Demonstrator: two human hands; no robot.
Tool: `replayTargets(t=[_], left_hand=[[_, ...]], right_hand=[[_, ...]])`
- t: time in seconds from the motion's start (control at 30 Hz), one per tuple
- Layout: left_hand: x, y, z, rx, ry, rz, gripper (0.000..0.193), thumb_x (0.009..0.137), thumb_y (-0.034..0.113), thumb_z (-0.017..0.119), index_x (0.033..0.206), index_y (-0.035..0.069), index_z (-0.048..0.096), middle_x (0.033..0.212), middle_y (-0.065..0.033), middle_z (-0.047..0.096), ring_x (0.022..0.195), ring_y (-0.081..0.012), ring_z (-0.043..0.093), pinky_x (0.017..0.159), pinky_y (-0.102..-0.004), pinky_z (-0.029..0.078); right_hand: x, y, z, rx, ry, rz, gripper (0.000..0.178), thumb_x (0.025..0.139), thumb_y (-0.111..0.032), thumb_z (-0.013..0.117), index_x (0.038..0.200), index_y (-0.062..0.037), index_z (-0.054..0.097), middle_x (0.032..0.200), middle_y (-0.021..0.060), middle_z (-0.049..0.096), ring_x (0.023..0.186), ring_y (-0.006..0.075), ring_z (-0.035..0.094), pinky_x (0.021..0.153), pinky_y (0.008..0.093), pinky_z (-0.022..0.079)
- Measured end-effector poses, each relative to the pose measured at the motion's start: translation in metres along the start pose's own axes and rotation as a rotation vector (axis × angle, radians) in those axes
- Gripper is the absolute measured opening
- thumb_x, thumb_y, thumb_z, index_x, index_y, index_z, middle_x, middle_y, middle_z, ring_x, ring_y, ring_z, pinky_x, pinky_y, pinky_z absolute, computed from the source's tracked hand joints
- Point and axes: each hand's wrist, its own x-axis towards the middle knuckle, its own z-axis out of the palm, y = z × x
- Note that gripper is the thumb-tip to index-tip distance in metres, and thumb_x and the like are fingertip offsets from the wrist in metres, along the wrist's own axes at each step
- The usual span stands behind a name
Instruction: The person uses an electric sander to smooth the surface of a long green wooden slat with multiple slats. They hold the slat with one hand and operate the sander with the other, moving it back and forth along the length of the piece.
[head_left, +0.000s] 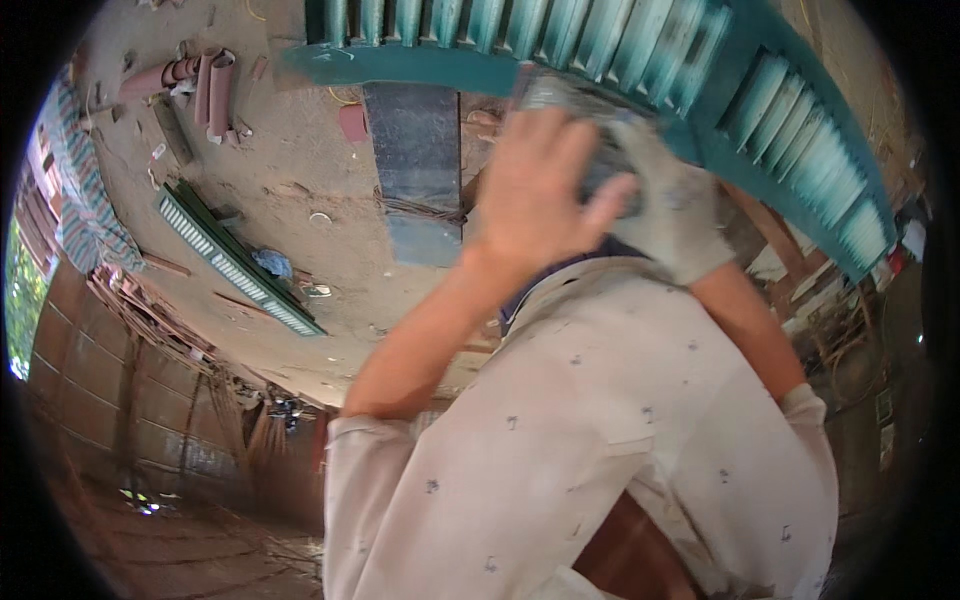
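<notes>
A large teal-green louvred shutter panel (450,65) spans the top of the view, its slats partly whitish and worn. My bare left hand (540,185) reaches to its lower rail, blurred, with fingers stretched out and thumb apart. The fingers lie over a dark grey blocky tool (565,92) against the frame; blur hides its exact kind. My right hand (685,205), in a pale work glove, is beside it, its fingers curled round the tool's dark body. The palm side of both hands is hidden.
A narrow green louvred panel (240,265) lies on the dirt floor at left. Beyond it are rolls of reddish-brown sheet (215,90). A dark flat board (412,140) lies below the shutter. Striped cloth (85,170) hangs at far left; timber pieces (770,235) are at right.
</notes>
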Motion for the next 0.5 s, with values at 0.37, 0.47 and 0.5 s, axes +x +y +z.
replayTargets(t=[0.37, 0.47, 0.5], left_hand=[[0.005, -0.119, -0.128, 0.029, 0.318, -0.174, 0.024, 0.097, 0.019, 0.064, 0.100, -0.001, 0.076, 0.090, -0.0176, 0.071, 0.086, -0.0308, 0.071, 0.081, -0.0403, 0.055], [0.002, -0.086, -0.076, 0.035, 0.355, -0.104, 0.022, 0.089, 0.024, 0.069, 0.095, 0.003, 0.073, 0.089, -0.0191, 0.069, 0.085, -0.0403, 0.071, 0.078, -0.0464, 0.057], [0.001, -0.076, -0.059, 0.017, 0.353, -0.086, 0.022, 0.084, 0.023, 0.071, 0.094, 0.004, 0.073, 0.090, -0.0183, 0.069, 0.085, -0.0408, 0.070, 0.079, -0.0469, 0.058]], right_hand=[[0.144, -0.152, 0.036, 0.061, 0.023, -0.141, 0.072, 0.088, -0.033, 0.080, 0.151, -0.0091, 0.053, 0.142, 0.0247, 0.067, 0.100, 0.0386, 0.080, 0.078, 0.0470, 0.066], [0.098, -0.110, 0.015, 0.084, -0.006, -0.089, 0.079, 0.085, -0.038, 0.085, 0.152, -0.0107, 0.052, 0.142, 0.0195, 0.069, 0.108, 0.0392, 0.079, 0.080, 0.0470, 0.066], [0.083, -0.094, 0.016, 0.077, 0.032, -0.084, 0.083, 0.084, -0.041, 0.086, 0.153, -0.0111, 0.051, 0.143, 0.0177, 0.069, 0.111, 0.0393, 0.078, 0.082, 0.0474, 0.066]])
